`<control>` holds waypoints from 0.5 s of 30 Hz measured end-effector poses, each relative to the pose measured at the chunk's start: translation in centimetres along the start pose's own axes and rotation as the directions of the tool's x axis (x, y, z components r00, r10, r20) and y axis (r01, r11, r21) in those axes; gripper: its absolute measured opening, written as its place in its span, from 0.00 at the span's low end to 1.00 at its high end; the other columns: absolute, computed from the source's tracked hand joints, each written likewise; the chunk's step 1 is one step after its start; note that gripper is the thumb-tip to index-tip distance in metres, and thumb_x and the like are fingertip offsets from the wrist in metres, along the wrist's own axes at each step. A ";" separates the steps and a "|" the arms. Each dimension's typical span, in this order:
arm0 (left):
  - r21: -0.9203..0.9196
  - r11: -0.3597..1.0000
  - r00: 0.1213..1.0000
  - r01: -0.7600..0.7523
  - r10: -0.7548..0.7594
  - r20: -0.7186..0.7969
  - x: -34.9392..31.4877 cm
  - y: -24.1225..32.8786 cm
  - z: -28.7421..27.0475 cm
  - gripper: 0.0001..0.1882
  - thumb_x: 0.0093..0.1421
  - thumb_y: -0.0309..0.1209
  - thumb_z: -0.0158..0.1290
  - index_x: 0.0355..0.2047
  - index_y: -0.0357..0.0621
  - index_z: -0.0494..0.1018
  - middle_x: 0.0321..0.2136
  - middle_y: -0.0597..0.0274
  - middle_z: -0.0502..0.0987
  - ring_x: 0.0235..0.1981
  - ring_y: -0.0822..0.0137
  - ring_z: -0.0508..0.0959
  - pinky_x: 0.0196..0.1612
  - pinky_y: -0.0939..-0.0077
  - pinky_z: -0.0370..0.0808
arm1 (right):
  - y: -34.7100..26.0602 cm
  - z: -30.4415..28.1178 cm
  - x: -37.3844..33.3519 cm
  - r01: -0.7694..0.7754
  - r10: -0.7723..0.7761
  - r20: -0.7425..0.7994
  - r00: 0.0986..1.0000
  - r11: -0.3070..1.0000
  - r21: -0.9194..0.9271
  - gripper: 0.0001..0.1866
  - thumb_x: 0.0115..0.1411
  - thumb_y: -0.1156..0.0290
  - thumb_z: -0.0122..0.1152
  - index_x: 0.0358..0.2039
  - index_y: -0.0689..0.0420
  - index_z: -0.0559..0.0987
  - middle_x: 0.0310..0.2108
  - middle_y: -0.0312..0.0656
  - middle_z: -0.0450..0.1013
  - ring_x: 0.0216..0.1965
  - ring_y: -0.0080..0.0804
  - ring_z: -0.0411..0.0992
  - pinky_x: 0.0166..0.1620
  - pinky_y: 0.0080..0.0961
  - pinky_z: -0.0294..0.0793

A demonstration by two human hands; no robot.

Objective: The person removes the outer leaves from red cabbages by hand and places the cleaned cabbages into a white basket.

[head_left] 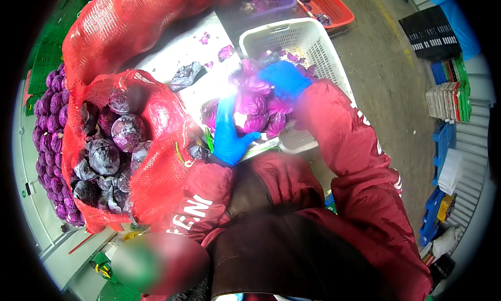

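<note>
The left hand (229,136), thumb spread and fingers straight, lies against a purple cabbage (255,122) by the right edge of the table (194,46); its grip I cannot tell. Beyond, the blurred right hand (286,80) hides its fingers' state beside a white basket (330,55).

Glossy purple cabbage (254,104) w/ loose lvs (275,126), nr wht basket (330,55).
</note>
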State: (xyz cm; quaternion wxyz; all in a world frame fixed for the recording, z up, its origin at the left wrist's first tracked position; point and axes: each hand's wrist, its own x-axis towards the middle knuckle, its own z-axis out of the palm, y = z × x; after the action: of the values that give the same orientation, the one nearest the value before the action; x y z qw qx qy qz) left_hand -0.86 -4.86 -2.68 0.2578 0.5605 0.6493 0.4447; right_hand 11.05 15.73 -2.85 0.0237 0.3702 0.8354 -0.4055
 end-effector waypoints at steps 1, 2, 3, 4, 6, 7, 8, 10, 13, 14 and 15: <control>-0.014 1.000 1.000 -0.013 0.013 0.016 -0.2 -0.1 0.1 0.59 0.35 0.32 0.71 0.63 0.36 0.46 0.62 0.47 0.52 0.64 0.54 0.52 0.65 0.64 0.49 | 2.4 0.4 1.2 -0.102 0.102 0.033 0.994 0.995 -0.013 0.21 0.57 0.50 0.49 0.30 0.57 0.79 0.26 0.50 0.75 0.31 0.43 0.75 0.35 0.39 0.73; -0.004 1.000 1.000 -0.015 0.015 0.014 -0.5 0.1 -0.1 0.58 0.35 0.33 0.71 0.63 0.36 0.47 0.62 0.47 0.52 0.64 0.54 0.52 0.65 0.63 0.49 | 2.5 0.2 0.5 -0.078 0.075 -0.059 0.995 0.996 -0.049 0.22 0.56 0.49 0.50 0.34 0.57 0.78 0.30 0.51 0.75 0.34 0.43 0.74 0.37 0.38 0.73; 0.007 1.000 1.000 -0.017 0.017 0.013 -0.7 0.5 -0.3 0.58 0.35 0.33 0.71 0.63 0.36 0.47 0.62 0.47 0.52 0.64 0.54 0.52 0.65 0.63 0.48 | 2.5 0.4 -0.7 -0.057 0.044 -0.148 0.988 0.995 -0.087 0.24 0.56 0.49 0.50 0.38 0.58 0.77 0.34 0.52 0.74 0.37 0.43 0.74 0.40 0.37 0.73; 0.016 1.000 1.000 -0.020 0.019 0.016 -0.9 0.7 -0.4 0.58 0.35 0.33 0.71 0.63 0.36 0.48 0.63 0.47 0.52 0.64 0.54 0.52 0.65 0.63 0.48 | 2.3 0.8 -1.9 -0.044 0.013 -0.238 0.971 0.991 -0.124 0.26 0.56 0.48 0.51 0.42 0.58 0.75 0.38 0.54 0.74 0.41 0.43 0.74 0.42 0.36 0.72; -0.034 0.999 1.000 -0.003 0.003 -0.003 -1.4 0.3 -0.3 0.56 0.37 0.34 0.70 0.62 0.36 0.49 0.63 0.47 0.51 0.65 0.53 0.51 0.66 0.62 0.47 | 0.5 2.7 -3.6 0.138 -0.022 -0.328 0.944 0.932 0.334 0.36 0.53 0.48 0.59 0.55 0.58 0.66 0.49 0.57 0.68 0.49 0.43 0.70 0.50 0.35 0.69; -0.038 0.999 1.000 -0.001 0.001 -0.011 -1.6 0.3 -0.4 0.55 0.37 0.34 0.70 0.62 0.37 0.49 0.63 0.47 0.51 0.65 0.53 0.51 0.66 0.62 0.47 | -1.9 2.5 -4.6 0.166 -0.023 -0.314 0.949 0.885 0.436 0.38 0.52 0.49 0.61 0.56 0.58 0.64 0.49 0.57 0.68 0.50 0.43 0.70 0.50 0.35 0.69; -0.043 0.999 1.000 -0.002 0.002 -0.015 -1.7 0.3 -0.5 0.55 0.38 0.35 0.69 0.62 0.37 0.49 0.63 0.47 0.52 0.65 0.53 0.51 0.66 0.62 0.47 | -3.1 2.2 -5.2 0.188 -0.022 -0.302 0.953 0.826 0.532 0.40 0.50 0.49 0.63 0.58 0.58 0.63 0.50 0.57 0.68 0.50 0.43 0.69 0.51 0.35 0.68; 0.077 0.997 0.999 0.003 0.001 -0.050 -1.9 1.3 -0.7 0.53 0.38 0.34 0.67 0.62 0.38 0.50 0.62 0.45 0.52 0.64 0.48 0.51 0.64 0.58 0.49 | -2.6 3.1 -5.1 0.044 0.022 -0.147 0.989 0.901 0.431 0.35 0.48 0.51 0.67 0.52 0.60 0.69 0.46 0.55 0.71 0.47 0.43 0.71 0.48 0.35 0.70; 0.247 0.969 0.997 -0.010 0.028 -0.070 -1.4 4.4 -0.4 0.50 0.39 0.31 0.65 0.62 0.44 0.51 0.62 0.45 0.52 0.63 0.40 0.51 0.62 0.52 0.51 | -3.1 4.3 -5.0 -0.025 0.054 -0.082 0.995 0.950 0.310 0.30 0.50 0.47 0.63 0.43 0.60 0.76 0.40 0.53 0.74 0.42 0.45 0.73 0.45 0.36 0.70; 0.474 0.879 0.997 0.052 -0.072 0.025 -1.0 5.9 -0.1 0.52 0.39 0.37 0.65 0.63 0.46 0.51 0.62 0.45 0.51 0.63 0.40 0.50 0.62 0.50 0.51 | -2.3 5.1 -4.4 0.014 0.023 -0.107 0.994 0.942 0.336 0.30 0.50 0.46 0.62 0.43 0.60 0.76 0.39 0.53 0.74 0.41 0.46 0.73 0.44 0.37 0.70; 0.573 0.817 0.992 0.060 -0.110 0.054 -0.7 6.2 0.3 0.54 0.38 0.40 0.66 0.63 0.43 0.50 0.62 0.44 0.52 0.62 0.40 0.51 0.62 0.50 0.50 | -1.2 6.0 -3.7 0.053 -0.006 -0.133 0.991 0.932 0.360 0.30 0.51 0.45 0.60 0.42 0.60 0.76 0.38 0.53 0.74 0.41 0.46 0.73 0.44 0.37 0.71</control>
State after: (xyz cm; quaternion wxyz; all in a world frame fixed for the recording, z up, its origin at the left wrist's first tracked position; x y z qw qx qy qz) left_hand 2.61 -5.59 2.45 0.1252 0.6007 0.7654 0.1940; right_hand 11.41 8.84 -4.83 -0.1053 0.3812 0.7515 -0.5280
